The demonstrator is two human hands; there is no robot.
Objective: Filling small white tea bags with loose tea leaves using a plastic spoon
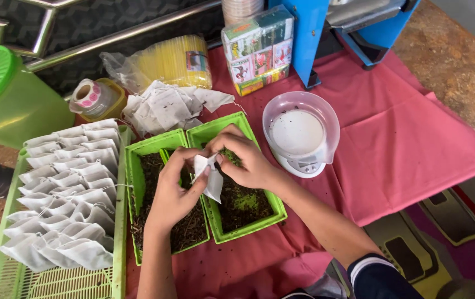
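Both hands are closed on one small white paper bag (211,177), held up over the two green trays near the middle of the bench. The left hand (173,191) pinches it from below and the right hand (245,160) grips its top edge with fingertips. The bag looks very light, thin and limp, easy to tear or crumple, so a soft pinch at the rim or corners seems the safest hold.

The left green tray (137,166) holds dark, dry loose leaf; the right green tray (259,218) holds more of it with a greener patch. A slatted green basket (4,266) at the bench's left edge is packed with rows of filled white bags. A heap of empty bags (165,108) lies behind the trays, and a white kitchen scale (301,135) with a clear bowl stands to the right on the pink cloth (414,144).
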